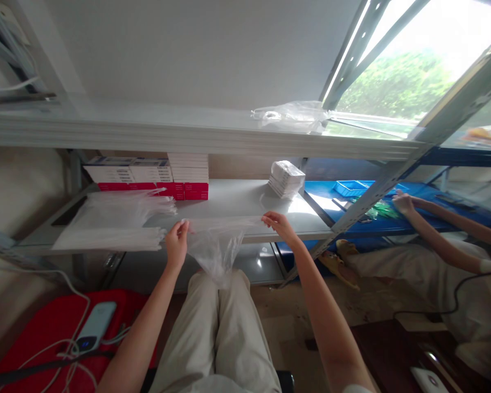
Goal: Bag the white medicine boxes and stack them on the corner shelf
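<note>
The fingers [183, 228] of the left hand [177, 243] are pinched on one top corner of a clear plastic bag [216, 245], and the fingers [270, 220] of the right hand [279, 226] are pinched on the other corner, so the bag's mouth is stretched flat between them. The bag sags down from that edge to the person's lap, its bottom resting on the light trousers [216, 333].

The bag's top edge lies along the front lip of the grey shelf [237, 199]. To the left of the bag on that shelf lies a flat stack of clear bags [114, 221], just beside the left hand. Behind that stack, further back than the held bag, stand white and red boxes [155, 177] in a row. Behind the bag and to its right sits a small wrapped bundle of white packets [286, 177].

Below and left of the bag, on the floor side, a power bank [95, 327] with white cables lies on a red surface [45, 333].

Right of the bag, beyond the shelf's upright, another person's hand [403, 203] rests on a blue shelf [433, 196] near a blue tray [349, 187]. Above the bag, on the upper shelf [147, 128], lies a crumpled clear wrapper [290, 115].
</note>
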`<state>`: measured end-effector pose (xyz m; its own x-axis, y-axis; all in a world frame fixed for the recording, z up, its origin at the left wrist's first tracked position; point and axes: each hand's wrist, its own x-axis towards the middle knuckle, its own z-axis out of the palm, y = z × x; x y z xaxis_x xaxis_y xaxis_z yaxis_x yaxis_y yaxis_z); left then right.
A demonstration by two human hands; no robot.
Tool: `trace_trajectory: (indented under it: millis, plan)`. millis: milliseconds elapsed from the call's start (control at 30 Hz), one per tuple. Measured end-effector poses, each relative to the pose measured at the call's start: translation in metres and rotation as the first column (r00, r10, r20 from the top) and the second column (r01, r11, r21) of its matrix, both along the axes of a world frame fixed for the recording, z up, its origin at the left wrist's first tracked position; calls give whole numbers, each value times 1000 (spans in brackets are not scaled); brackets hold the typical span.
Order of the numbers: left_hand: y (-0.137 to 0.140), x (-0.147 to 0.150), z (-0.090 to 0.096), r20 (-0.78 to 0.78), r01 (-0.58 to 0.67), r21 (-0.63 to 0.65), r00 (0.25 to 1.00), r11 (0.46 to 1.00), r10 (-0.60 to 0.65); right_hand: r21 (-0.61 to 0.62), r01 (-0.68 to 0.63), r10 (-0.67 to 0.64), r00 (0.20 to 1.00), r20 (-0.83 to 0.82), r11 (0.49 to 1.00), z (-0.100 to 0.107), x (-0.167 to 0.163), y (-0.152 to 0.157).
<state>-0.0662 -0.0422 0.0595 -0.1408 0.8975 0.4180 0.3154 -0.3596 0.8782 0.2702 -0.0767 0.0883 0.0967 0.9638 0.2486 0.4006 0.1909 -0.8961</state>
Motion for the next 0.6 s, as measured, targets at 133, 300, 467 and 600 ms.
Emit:
trace_trajectory:
  millis: [133, 300, 467, 600]
  plan:
    - [6, -2, -4, 65, -48, -41, 997, 998, 51, 17, 12, -14, 994, 105, 1000, -5, 10, 6]
    - [20, 4, -10, 83, 4, -180, 997, 984, 11, 38, 191, -190, 982, -15, 981, -10, 6, 19]
    - [38, 22, -12, 311, 45, -280, 949, 959, 47, 109, 385, -360, 913, -192, 917, -34, -32, 1]
    - [54, 37, -9, 551, 151, -408, 827, 901, 111, 17, 31, -29, 992, -125, 999, -62, -70, -26]
